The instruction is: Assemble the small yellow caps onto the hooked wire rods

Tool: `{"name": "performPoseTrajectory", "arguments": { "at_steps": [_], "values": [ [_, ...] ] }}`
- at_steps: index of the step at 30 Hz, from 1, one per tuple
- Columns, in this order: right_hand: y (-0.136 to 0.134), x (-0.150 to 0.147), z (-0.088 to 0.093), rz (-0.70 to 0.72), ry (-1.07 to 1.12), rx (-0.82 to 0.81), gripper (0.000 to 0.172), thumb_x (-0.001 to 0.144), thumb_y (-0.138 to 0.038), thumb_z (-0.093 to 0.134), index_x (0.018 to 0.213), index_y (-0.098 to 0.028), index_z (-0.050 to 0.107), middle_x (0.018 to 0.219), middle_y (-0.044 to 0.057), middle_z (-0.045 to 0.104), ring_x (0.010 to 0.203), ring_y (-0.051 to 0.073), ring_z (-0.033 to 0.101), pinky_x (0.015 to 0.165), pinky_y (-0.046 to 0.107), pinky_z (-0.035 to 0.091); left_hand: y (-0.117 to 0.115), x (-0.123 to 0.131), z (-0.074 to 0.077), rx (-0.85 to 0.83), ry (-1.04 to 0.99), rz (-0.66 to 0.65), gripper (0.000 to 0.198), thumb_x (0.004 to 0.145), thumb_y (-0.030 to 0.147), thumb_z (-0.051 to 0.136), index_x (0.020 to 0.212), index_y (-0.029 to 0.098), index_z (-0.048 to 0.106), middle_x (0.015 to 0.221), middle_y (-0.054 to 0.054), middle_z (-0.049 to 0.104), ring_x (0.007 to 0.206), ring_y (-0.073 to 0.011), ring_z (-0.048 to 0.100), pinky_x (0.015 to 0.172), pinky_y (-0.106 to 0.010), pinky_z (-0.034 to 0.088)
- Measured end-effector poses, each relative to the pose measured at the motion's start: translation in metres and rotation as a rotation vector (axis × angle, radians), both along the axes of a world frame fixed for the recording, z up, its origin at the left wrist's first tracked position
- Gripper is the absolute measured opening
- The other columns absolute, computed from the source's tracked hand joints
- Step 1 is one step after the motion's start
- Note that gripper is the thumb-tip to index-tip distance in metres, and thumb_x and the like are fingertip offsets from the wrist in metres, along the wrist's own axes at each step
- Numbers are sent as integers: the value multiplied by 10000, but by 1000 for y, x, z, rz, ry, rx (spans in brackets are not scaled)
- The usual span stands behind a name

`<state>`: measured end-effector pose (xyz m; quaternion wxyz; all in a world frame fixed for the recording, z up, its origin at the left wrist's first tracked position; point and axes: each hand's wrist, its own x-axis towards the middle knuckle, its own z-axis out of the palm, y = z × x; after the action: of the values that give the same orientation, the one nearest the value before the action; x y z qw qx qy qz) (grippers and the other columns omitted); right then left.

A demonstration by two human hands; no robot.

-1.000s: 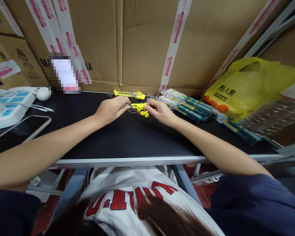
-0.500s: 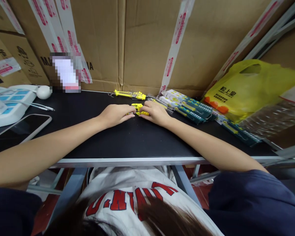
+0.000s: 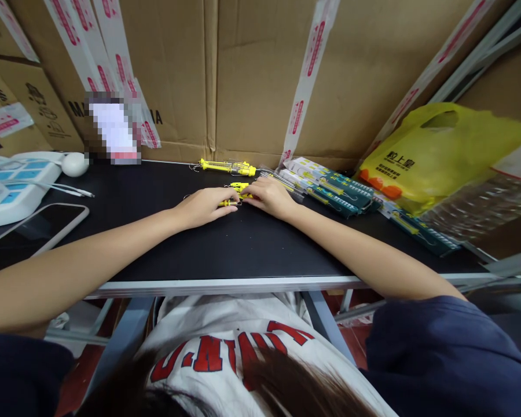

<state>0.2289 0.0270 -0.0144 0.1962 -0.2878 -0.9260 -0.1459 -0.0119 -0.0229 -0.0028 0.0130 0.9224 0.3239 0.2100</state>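
Note:
My left hand (image 3: pixel 202 207) rests low over the black table top, its fingers closed round a small yellow plastic device (image 3: pixel 238 187) with thin metal hooks. From the other side my right hand (image 3: pixel 270 197) pinches the right end of that device. Fingers cover much of it; a yellow rod and a fine wire hook show between the hands. Just behind lies a similar yellow hooked device (image 3: pixel 228 167), close to the cardboard. Thin metal rods (image 3: pixel 282 180) in a clear sleeve lie just beyond my right hand.
Several green-and-white packages (image 3: pixel 325 185) lie to the right, beside a yellow plastic bag (image 3: pixel 443 150) and clear plastic packaging (image 3: pixel 473 202). On the left are a white power strip (image 3: pixel 21 185), cables and a phone (image 3: pixel 39 231). Tall cardboard (image 3: pixel 252 75) stands along the back edge.
My left hand has shifted slightly left and its fingers have loosened, so more of the yellow device and its wire hook shows. My right hand stays nearly in place.

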Motion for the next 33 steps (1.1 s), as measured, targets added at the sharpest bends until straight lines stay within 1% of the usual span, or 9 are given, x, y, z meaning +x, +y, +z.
{"name": "performPoseTrajectory", "arguments": {
  "at_steps": [6, 11, 16, 21, 24, 27, 29, 31, 33],
  "values": [
    [-8, -1, 1, 36, 142, -39, 306, 990, -397, 480, 1008, -167, 682, 857, 99, 675, 823, 222, 548, 774, 330, 371, -4, 0, 0, -46, -17, 36, 285, 902, 254, 481, 1174, 192, 545, 979, -39, 677, 746, -148, 630, 712, -257, 447],
    [-30, -5, 5, 115, 237, -88, 314, 1006, -346, 403, 1023, -170, 663, 879, 99, 677, 810, 211, 557, 788, 337, 402, -4, 0, -3, -65, -87, 33, 347, 822, 193, 493, 1166, 206, 457, 878, -4, 649, 680, -141, 612, 655, -250, 431],
    [-50, -11, 9, 147, 261, -203, 278, 945, -413, 539, 1074, -177, 613, 792, 48, 629, 752, 190, 537, 758, 319, 405, -7, 4, -2, -147, -187, -39, 274, 780, 193, 499, 1039, 214, 410, 909, -31, 658, 761, -164, 653, 679, -273, 474],
    [-56, -19, 5, 168, 393, -413, 223, 868, -377, 630, 929, -192, 522, 764, 1, 565, 646, 136, 480, 625, 264, 381, -14, 10, -2, -204, -221, -147, 242, 815, 204, 505, 1015, 228, 371, 1015, -47, 660, 949, -177, 679, 826, -309, 515],
    [-57, -21, 3, 195, 506, -488, 211, 868, -366, 620, 843, -201, 491, 717, -19, 525, 597, 116, 441, 588, 255, 371, -15, 11, -2, -138, -225, -111, 229, 849, 247, 520, 1045, 218, 406, 1060, -69, 644, 1016, -201, 660, 890, -356, 515],
    [-58, -19, 6, 151, 648, -432, 255, 877, -399, 623, 798, -204, 480, 705, -18, 508, 590, 112, 431, 584, 262, 371, -13, 10, 2, 84, -308, 27, 228, 843, 254, 558, 1046, 194, 475, 1118, -98, 630, 1084, -229, 609, 958, -395, 484],
    [-59, -16, 9, 89, 742, -352, 290, 885, -434, 622, 788, -208, 470, 709, -16, 504, 591, 111, 428, 582, 267, 374, -13, 8, 7, 172, -410, 133, 206, 848, 238, 560, 1040, 184, 508, 1034, -75, 643, 992, -206, 616, 922, -374, 492],
    [-59, -13, 10, 47, 801, -259, 307, 897, -457, 613, 788, -211, 464, 714, -13, 507, 594, 111, 430, 574, 267, 378, -13, 5, 9, 88, -503, 182, 222, 887, 247, 528, 1097, 176, 518, 842, -19, 642, 776, -153, 620, 794, -322, 517],
    [-57, -11, 10, 59, 811, -139, 301, 910, -450, 600, 786, -213, 461, 715, -10, 520, 596, 112, 438, 564, 265, 379, -12, 5, 9, -119, -560, 141, 313, 942, 293, 473, 1228, 168, 489, 733, 17, 632, 602, -113, 589, 656, -273, 514]
  ]
}}
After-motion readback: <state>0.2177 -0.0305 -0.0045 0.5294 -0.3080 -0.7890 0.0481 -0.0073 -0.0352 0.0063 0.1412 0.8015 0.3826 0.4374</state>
